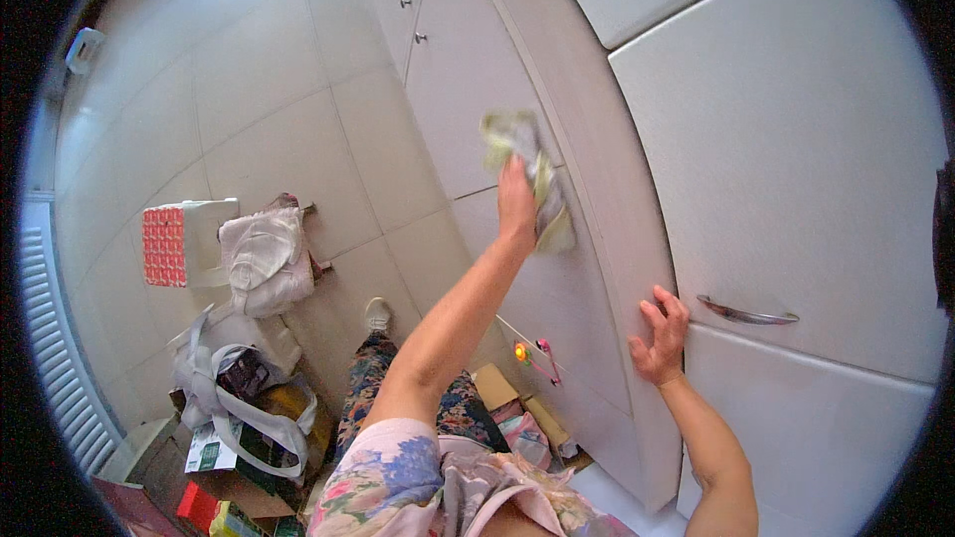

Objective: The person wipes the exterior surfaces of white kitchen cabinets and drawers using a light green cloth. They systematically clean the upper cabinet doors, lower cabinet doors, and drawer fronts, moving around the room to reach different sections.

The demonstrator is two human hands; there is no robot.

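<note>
My left hand (515, 201) is closed on a crumpled cloth (545, 194) with yellow-green and pale grey patches. The cloth lies against the white cabinet front (468, 89), and its outline is slightly blurred. My right hand (661, 340) has its fingers bent and apart, holding nothing. It rests at the pale cabinet's edge (617, 239), just left of a white appliance door (786, 159) with a curved metal handle (748, 314).
Two small knobs (420, 38) stick out of the cabinet doors. On the tiled floor (269, 119) at the left stand a red-patterned stool (165, 245), a pale cloth bundle (267, 259), bags (204, 378) and boxes (214, 452). A pink-and-orange trinket (542, 356) hangs low on the cabinet.
</note>
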